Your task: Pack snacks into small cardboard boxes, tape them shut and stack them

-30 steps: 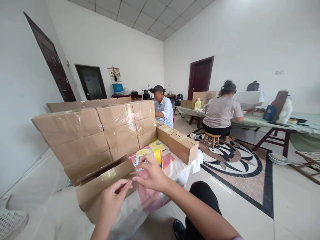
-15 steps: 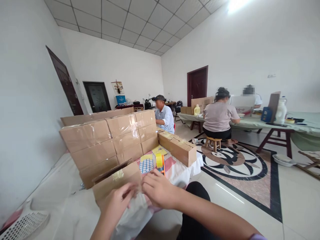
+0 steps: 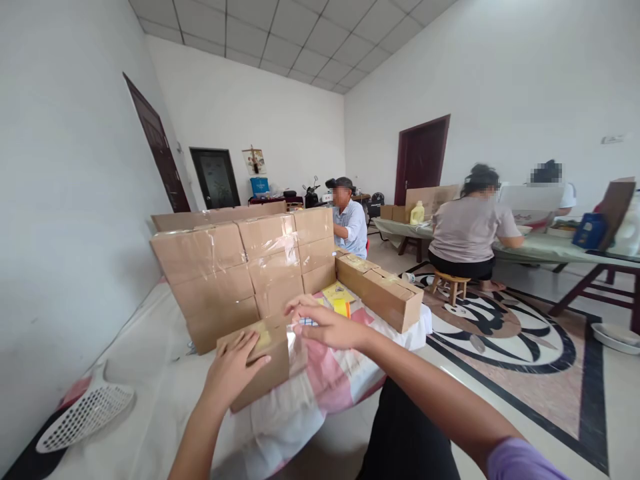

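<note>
A small cardboard box with a strip of tape on its top lies before me on the cloth-covered table. My left hand rests flat on the top of this box, fingers spread. Just off its right end is my right hand, fingers loosely bent and apart, with nothing visible in them. A shiny piece of clear tape shows at that end of the box; whether my fingers touch it I cannot tell. Behind my right hand stands a tape dispenser with yellow and orange parts, partly hidden.
Stacked cardboard boxes form a wall behind the box. A row of boxes runs along the table's right side. A white perforated basket lies at the left. One person sits beyond the stack; two others sit at a green-covered table.
The box's near top flap has come down and its top is closed. My left hand has moved onto the top, and my right hand has lifted away to the box's right end.
</note>
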A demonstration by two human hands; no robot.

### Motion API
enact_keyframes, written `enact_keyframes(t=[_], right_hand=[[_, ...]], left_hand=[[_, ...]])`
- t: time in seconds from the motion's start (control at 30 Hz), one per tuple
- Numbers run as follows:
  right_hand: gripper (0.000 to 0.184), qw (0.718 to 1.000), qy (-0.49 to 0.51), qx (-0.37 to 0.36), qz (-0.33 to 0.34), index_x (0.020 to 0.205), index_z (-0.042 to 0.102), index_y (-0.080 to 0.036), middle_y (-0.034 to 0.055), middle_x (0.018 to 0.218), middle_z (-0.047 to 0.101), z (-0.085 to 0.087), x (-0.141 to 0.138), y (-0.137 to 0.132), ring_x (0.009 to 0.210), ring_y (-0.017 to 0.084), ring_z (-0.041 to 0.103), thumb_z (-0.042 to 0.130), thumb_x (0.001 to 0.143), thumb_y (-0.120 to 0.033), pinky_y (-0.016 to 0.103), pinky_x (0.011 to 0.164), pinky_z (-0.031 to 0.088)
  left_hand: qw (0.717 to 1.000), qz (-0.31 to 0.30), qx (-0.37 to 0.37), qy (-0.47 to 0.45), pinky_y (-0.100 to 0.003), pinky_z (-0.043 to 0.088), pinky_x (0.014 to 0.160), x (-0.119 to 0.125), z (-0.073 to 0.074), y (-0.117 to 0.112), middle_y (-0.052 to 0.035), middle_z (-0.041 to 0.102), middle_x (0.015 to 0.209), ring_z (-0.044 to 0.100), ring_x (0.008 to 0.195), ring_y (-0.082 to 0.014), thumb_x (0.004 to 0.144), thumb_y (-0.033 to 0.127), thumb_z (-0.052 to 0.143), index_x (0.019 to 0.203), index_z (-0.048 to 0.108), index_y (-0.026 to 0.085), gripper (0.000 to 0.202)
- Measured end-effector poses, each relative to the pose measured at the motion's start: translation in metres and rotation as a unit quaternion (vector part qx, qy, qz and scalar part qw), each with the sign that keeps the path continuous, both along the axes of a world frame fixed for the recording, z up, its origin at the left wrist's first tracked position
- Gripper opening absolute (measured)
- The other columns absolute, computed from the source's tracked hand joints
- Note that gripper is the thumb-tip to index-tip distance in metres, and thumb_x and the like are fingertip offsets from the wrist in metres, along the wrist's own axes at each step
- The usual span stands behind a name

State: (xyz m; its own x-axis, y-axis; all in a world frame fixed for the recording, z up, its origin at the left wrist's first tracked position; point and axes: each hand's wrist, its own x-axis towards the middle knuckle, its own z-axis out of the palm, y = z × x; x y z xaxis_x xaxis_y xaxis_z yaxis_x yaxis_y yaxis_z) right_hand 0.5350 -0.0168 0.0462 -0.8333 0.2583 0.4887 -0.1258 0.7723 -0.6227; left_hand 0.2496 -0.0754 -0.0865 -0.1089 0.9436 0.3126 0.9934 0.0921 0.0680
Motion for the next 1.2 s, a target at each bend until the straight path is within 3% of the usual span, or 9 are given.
enact_keyframes(t=[0.23,0.33,0.43,0.57,0.67,0.87,1.0,1.1,1.2], right_hand=[[0.012,0.988,-0.087,0.112,-0.065,0.089,0.057,-0.019,0.0100,0.129,0.052,0.021,-0.048,0.020,0.130,0.028,0.040,0.053,0.100,-0.025,0.054,0.115,0.027],[0.012,0.992,-0.102,0.069,-0.025,0.088,0.058,-0.019,0.0088,0.131,0.052,0.018,-0.068,0.034,0.131,0.025,0.042,0.051,0.098,-0.021,0.049,0.115,0.030],[0.012,0.987,-0.160,-0.006,0.030,0.089,0.060,-0.018,0.0080,0.125,0.056,-0.001,-0.105,0.059,0.121,0.021,0.053,0.050,0.096,-0.018,0.038,0.107,0.041],[0.009,0.965,-0.259,-0.005,-0.031,0.086,0.062,-0.018,0.0059,0.107,0.063,-0.038,-0.159,0.093,0.103,0.021,0.061,0.054,0.091,-0.019,0.035,0.096,0.049],[0.008,0.959,-0.276,0.009,-0.063,0.081,0.063,-0.018,0.0067,0.104,0.065,-0.061,-0.178,0.106,0.102,0.025,0.062,0.057,0.086,-0.018,0.042,0.096,0.051],[0.013,0.948,-0.298,0.026,-0.111,0.093,0.066,-0.021,0.0102,0.128,0.059,-0.078,-0.178,0.105,0.123,0.034,0.056,0.064,0.085,-0.030,0.065,0.113,0.034],[0.071,0.929,-0.277,0.045,-0.240,0.129,0.051,-0.019,0.0211,0.151,0.038,-0.072,-0.176,0.112,0.143,0.047,0.033,0.082,0.070,-0.044,0.076,0.110,0.028],[0.083,0.930,-0.240,0.012,-0.278,0.140,0.042,-0.018,0.0211,0.149,0.041,-0.071,-0.155,0.118,0.141,0.043,0.038,0.082,0.073,-0.047,0.067,0.112,0.033],[0.064,0.961,-0.214,-0.047,-0.167,0.138,0.048,-0.022,0.0117,0.138,0.052,-0.090,-0.111,0.110,0.132,0.028,0.052,0.072,0.086,-0.049,0.045,0.114,0.040]], left_hand=[[1.000,-0.012,0.027,0.002,-0.055,0.034,0.120,0.008,-0.004,-0.010,-0.0103,0.055,0.153,0.046,0.145,-0.0330,0.090,0.038,0.063,0.145,0.054,0.024,0.058],[0.999,0.007,0.038,-0.014,-0.053,0.038,0.116,0.010,0.000,-0.013,-0.0148,0.057,0.150,0.053,0.139,-0.0348,0.088,0.041,0.067,0.151,0.045,0.020,0.070],[0.998,0.021,0.040,-0.037,-0.052,0.040,0.115,0.010,-0.001,-0.014,-0.0153,0.061,0.147,0.057,0.135,-0.0346,0.088,0.042,0.068,0.159,0.029,0.018,0.084],[0.997,0.005,0.061,-0.040,-0.052,0.039,0.117,0.009,-0.008,-0.014,-0.0147,0.062,0.145,0.058,0.135,-0.0317,0.089,0.037,0.068,0.163,0.000,0.014,0.104],[0.997,-0.009,0.075,0.005,-0.053,0.040,0.116,0.008,-0.012,-0.015,-0.0159,0.052,0.154,0.053,0.140,-0.0310,0.091,0.033,0.065,0.164,0.001,0.017,0.098],[0.992,-0.036,0.072,0.094,-0.060,0.040,0.114,0.007,-0.016,-0.018,-0.0168,0.037,0.163,0.045,0.146,-0.0349,0.094,0.032,0.061,0.151,0.049,0.028,0.059],[0.993,-0.057,0.062,0.089,-0.061,0.040,0.113,0.008,-0.015,-0.019,-0.0072,0.044,0.160,0.049,0.143,-0.0335,0.096,0.028,0.057,0.147,0.054,0.030,0.052],[0.992,-0.065,0.067,0.081,-0.062,0.038,0.113,0.008,-0.016,-0.020,-0.0029,0.056,0.151,0.049,0.143,-0.0331,0.096,0.027,0.057,0.146,0.056,0.031,0.050],[0.989,-0.090,0.086,0.084,-0.059,0.037,0.114,0.001,-0.022,-0.022,-0.0023,0.059,0.149,0.050,0.142,-0.0325,0.096,0.030,0.057,0.144,0.058,0.033,0.048]])
